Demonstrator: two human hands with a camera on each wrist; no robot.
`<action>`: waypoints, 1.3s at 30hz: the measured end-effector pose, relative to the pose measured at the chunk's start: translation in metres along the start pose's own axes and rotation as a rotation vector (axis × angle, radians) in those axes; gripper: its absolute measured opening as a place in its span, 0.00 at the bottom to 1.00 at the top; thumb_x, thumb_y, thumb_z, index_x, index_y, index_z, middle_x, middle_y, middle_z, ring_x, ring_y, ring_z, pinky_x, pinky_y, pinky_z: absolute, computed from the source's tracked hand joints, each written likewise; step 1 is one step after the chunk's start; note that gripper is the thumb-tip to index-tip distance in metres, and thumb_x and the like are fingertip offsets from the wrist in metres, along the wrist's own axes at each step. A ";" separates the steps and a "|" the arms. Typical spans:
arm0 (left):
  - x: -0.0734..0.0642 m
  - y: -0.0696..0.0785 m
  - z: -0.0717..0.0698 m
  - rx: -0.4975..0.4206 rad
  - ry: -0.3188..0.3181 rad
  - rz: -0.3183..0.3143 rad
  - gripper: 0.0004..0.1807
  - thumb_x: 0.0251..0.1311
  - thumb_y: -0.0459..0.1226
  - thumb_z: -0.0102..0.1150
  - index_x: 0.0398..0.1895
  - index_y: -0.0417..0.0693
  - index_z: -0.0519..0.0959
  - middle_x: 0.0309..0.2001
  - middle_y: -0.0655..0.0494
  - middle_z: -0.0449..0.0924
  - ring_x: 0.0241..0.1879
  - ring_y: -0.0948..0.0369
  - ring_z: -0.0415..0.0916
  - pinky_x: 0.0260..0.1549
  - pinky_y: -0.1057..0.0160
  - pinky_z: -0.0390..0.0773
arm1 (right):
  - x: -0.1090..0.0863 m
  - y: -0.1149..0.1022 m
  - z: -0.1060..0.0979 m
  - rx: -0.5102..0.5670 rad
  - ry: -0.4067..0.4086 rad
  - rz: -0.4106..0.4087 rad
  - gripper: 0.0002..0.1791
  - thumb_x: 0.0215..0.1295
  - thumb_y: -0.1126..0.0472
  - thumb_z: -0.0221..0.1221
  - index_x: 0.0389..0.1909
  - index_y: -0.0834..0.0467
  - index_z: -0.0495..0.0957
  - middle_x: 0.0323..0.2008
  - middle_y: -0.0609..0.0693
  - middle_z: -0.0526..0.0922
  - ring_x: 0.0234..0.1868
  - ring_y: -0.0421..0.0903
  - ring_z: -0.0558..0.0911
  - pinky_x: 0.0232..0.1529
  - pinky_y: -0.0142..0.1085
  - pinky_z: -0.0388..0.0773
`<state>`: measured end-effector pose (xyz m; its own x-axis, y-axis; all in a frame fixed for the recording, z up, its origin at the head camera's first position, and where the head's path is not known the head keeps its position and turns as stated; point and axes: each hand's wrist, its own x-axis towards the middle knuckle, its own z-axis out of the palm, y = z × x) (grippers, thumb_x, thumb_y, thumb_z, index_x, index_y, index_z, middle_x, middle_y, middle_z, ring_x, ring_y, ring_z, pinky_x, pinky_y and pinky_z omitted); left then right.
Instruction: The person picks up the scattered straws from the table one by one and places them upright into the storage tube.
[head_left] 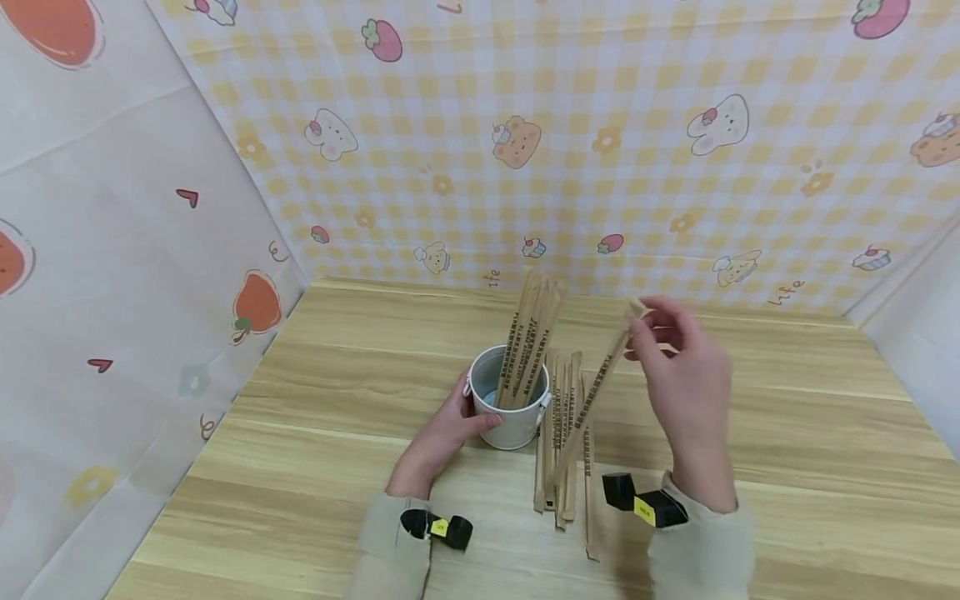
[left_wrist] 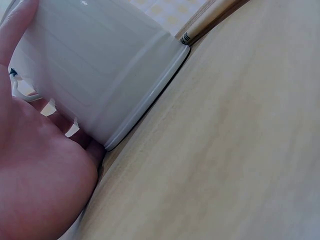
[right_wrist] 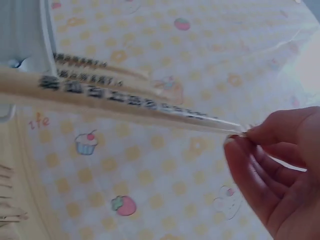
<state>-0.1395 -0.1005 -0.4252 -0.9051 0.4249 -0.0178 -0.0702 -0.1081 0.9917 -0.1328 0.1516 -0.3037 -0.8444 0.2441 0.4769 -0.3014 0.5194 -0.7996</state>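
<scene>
My left hand (head_left: 450, 429) grips a small white metal bucket (head_left: 510, 429), thumb over its front and fingers round the left side. The left wrist view has the bucket's base (left_wrist: 140, 107) right at the tabletop. Several paper-wrapped straws (head_left: 528, 350) with dark printing stand in the bucket, leaning right. My right hand (head_left: 686, 375) pinches one wrapped straw (head_left: 600, 383) by its top end between thumb and fingertips. That straw slants down to the left, its lower end overlapping the loose straws (head_left: 572, 492) beside the bucket.
One wrapped straw (head_left: 588, 517) lies a little apart, right of the loose bunch on the wooden tabletop (head_left: 315, 467). A yellow checked cloth (head_left: 600, 192) with cartoon prints hangs behind the table. At the left hangs a white printed cloth (head_left: 135, 275).
</scene>
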 end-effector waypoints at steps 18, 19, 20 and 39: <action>0.000 -0.001 0.000 0.000 -0.003 0.014 0.45 0.50 0.33 0.61 0.68 0.56 0.45 0.66 0.46 0.49 0.65 0.51 0.45 0.61 0.55 0.50 | -0.008 -0.044 -0.012 0.767 0.492 -0.202 0.15 0.49 0.77 0.58 0.40 0.74 0.72 0.29 0.63 0.72 0.25 0.50 0.77 0.24 0.34 0.77; 0.000 -0.001 0.000 0.001 -0.003 0.016 0.45 0.50 0.33 0.61 0.68 0.56 0.45 0.66 0.47 0.49 0.65 0.51 0.46 0.61 0.55 0.50 | -0.008 -0.044 -0.011 0.773 0.500 -0.206 0.15 0.49 0.77 0.58 0.40 0.74 0.72 0.29 0.63 0.72 0.25 0.50 0.77 0.25 0.34 0.77; 0.000 -0.001 -0.001 0.007 -0.004 0.019 0.45 0.50 0.33 0.61 0.68 0.56 0.45 0.66 0.47 0.49 0.65 0.51 0.46 0.61 0.55 0.50 | -0.008 -0.044 -0.010 0.773 0.508 -0.208 0.15 0.50 0.77 0.58 0.40 0.74 0.72 0.28 0.63 0.72 0.25 0.50 0.77 0.25 0.34 0.78; 0.010 -0.030 -0.011 0.024 0.010 0.062 0.45 0.48 0.36 0.63 0.67 0.65 0.48 0.65 0.56 0.53 0.64 0.57 0.49 0.61 0.54 0.49 | -0.004 -0.014 0.011 0.535 0.472 -0.211 0.14 0.54 0.74 0.57 0.43 0.70 0.73 0.34 0.62 0.73 0.30 0.50 0.78 0.27 0.34 0.78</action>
<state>-0.1513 -0.1024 -0.4567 -0.9116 0.4088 0.0429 -0.0036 -0.1123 0.9937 -0.1301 0.1338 -0.2982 -0.5011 0.5716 0.6498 -0.7125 0.1536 -0.6847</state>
